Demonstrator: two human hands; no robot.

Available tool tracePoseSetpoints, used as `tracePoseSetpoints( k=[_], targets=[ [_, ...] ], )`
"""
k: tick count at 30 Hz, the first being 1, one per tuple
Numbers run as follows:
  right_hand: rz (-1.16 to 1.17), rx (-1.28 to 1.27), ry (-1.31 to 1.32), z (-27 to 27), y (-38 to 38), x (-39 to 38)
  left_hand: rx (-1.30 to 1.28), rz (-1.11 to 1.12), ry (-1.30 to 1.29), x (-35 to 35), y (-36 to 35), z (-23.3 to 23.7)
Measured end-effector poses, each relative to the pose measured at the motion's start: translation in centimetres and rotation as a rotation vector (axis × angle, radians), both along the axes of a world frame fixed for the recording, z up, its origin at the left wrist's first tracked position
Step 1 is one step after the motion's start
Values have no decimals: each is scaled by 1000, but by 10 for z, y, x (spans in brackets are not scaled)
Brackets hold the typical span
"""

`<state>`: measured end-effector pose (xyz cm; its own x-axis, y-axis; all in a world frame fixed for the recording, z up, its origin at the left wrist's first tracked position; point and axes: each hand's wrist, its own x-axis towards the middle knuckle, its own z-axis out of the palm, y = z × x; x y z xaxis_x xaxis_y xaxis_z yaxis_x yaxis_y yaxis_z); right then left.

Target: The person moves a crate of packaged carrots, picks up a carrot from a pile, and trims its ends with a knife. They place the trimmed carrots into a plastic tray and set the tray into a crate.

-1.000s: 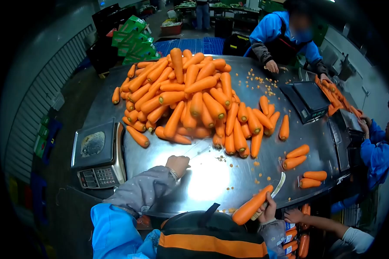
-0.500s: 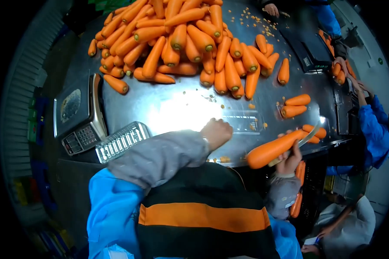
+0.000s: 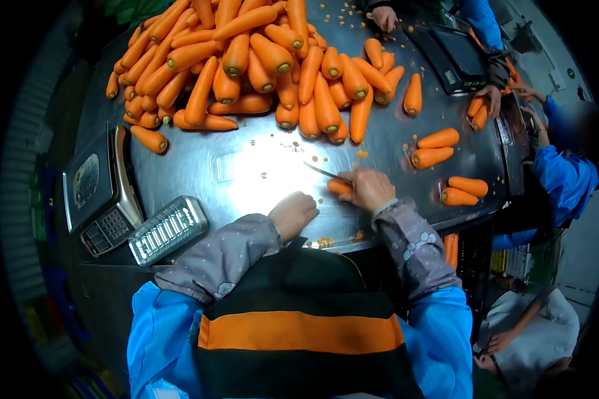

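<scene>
My right hand is closed round a knife and a carrot over the metal table; the blade points away to the left. Near the table's front edge my left hand is closed, with its fingers curled under; what it holds, if anything, is hidden. A large heap of carrots lies at the back of the table. To the right lie two pairs of carrots in clear trays.
A scale stands at the left beside a stack of clear trays. Another scale is at the back right. Co-workers' hands show at the back and right. A person in a light top is at the lower right.
My right hand has moved left and inward over the table with the knife and carrot. My left hand has moved left and slightly nearer me. The whole view has shifted.
</scene>
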<state>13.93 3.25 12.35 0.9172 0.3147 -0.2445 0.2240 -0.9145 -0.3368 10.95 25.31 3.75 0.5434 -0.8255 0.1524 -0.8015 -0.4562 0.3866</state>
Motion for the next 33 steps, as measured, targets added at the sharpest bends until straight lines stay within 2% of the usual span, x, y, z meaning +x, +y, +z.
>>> tracePoseSetpoints(
  k=[2,6,9,12,15,16,17,18,19,20,21,23,25,26,29,30,31,33],
  targets=[
    [-38,-14,48,-11,-8,-5,-67,-10,37,-1,6,-2],
    [-241,408,-102,-24,-12,19,-155,55,79,-2,9,6],
    [-474,614,-265,4,26,56,-220,172,231,-4,9,12],
    [-498,271,-344,-21,53,90,-297,281,284,-1,12,19],
    [-537,471,-320,-30,47,94,-383,495,437,3,17,35],
    [-561,625,-376,-40,43,89,-466,577,553,6,19,35],
    [-625,940,-257,-46,37,78,-471,657,811,11,22,39],
    [-676,1250,-125,-38,35,59,-625,666,984,18,24,36],
    [-769,1290,62,-32,31,35,-785,670,1154,26,25,32],
    [-861,1317,258,-24,29,9,-957,656,1487,33,25,50],
    [-836,1525,296,-11,45,-13,-1100,654,1651,37,21,56],
    [-711,1558,509,-22,44,-52,-1289,526,1858,45,15,61],
    [-529,1415,564,-18,52,-73,-1340,676,1865,49,11,73],
    [-586,1320,586,-20,47,-75,-1327,675,1784,46,17,68],
    [-158,993,-249,-34,37,-55,-519,783,946,24,35,79],
    [-114,854,-345,-8,42,-51,-407,654,461,13,35,106],
    [-91,770,-436,1,47,-49,-405,715,454,0,41,99],
    [15,640,-476,24,61,-49,-346,672,399,-13,49,107]
  ],
)
